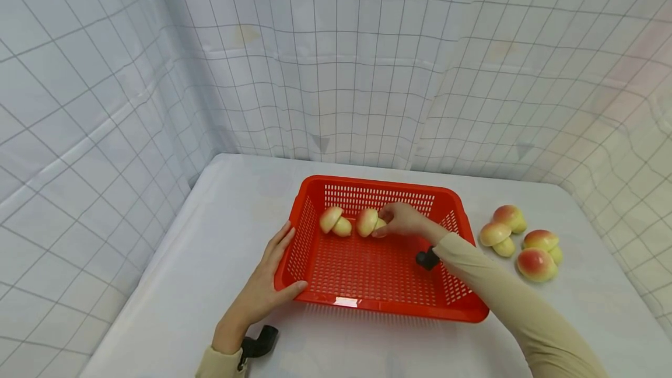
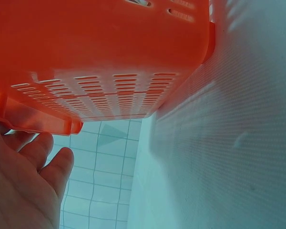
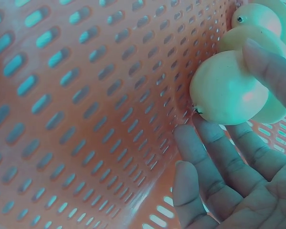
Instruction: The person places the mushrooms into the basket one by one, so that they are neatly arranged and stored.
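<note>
Inside the red basket (image 1: 367,303), my right hand (image 1: 406,219) pinches a yellow-and-red mushroom-shaped fruit (image 1: 367,222) near the back wall. In the right wrist view its rounded end (image 3: 229,88) sits between the thumb and the fingertips. Just left of it in the basket lies a second mushroom-shaped fruit (image 1: 332,220). My left hand (image 1: 262,287) rests at the basket's left front corner, thumb on the rim and fingers stretched along the left side. In the left wrist view, the fingers (image 2: 57,169) are spread below the rim.
Several more red-and-yellow fruits (image 1: 536,264) lie grouped on the white table (image 1: 220,226), to the right of the basket. White gridded curtains (image 1: 367,74) enclose the back and sides. A black wrist camera (image 1: 261,342) is worn on my left wrist.
</note>
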Action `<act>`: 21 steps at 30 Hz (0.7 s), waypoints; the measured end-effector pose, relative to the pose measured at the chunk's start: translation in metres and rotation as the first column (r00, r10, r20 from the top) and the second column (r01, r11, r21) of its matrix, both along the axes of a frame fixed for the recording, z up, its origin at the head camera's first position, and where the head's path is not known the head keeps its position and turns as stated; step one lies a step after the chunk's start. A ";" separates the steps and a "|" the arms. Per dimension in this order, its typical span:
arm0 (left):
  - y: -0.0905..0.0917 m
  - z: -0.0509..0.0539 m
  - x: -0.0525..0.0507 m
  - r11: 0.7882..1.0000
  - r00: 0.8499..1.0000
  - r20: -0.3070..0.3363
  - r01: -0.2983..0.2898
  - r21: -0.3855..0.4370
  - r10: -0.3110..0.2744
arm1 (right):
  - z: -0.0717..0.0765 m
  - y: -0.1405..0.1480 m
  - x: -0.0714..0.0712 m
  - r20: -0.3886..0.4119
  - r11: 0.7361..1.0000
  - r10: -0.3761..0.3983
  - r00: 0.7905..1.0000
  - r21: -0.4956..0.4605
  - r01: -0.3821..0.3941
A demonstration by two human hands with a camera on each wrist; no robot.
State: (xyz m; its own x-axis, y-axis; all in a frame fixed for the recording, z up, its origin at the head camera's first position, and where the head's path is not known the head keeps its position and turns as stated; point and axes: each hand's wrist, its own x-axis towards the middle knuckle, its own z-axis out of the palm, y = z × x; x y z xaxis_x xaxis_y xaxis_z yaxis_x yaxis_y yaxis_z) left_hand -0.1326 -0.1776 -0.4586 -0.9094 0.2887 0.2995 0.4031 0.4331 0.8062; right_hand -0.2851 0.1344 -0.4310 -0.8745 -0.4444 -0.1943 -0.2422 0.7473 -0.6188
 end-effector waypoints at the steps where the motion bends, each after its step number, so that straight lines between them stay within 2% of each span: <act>1: 0.000 0.000 0.000 1.000 1.000 0.005 0.000 0.000 0.000 | 0.000 0.000 0.000 0.001 1.000 0.003 1.000 -0.004 -0.003; 5: 0.000 0.000 0.000 1.000 1.000 0.011 -0.001 0.004 0.001 | 0.000 0.000 0.001 0.011 1.000 -0.004 1.000 -0.021 0.004; 12: 0.011 0.035 0.016 0.999 0.999 0.033 0.005 0.031 -0.006 | 0.003 0.001 0.002 0.009 1.000 -0.004 1.000 0.001 0.004; 18: 0.010 0.034 0.015 1.000 1.000 0.023 0.006 0.029 -0.007 | 0.011 0.007 0.004 0.016 0.999 0.003 1.000 0.051 -0.004; 21: 0.007 0.022 0.009 1.000 1.000 0.009 0.005 0.025 -0.005 | 0.015 0.012 0.003 0.010 0.998 -0.013 1.000 0.068 0.012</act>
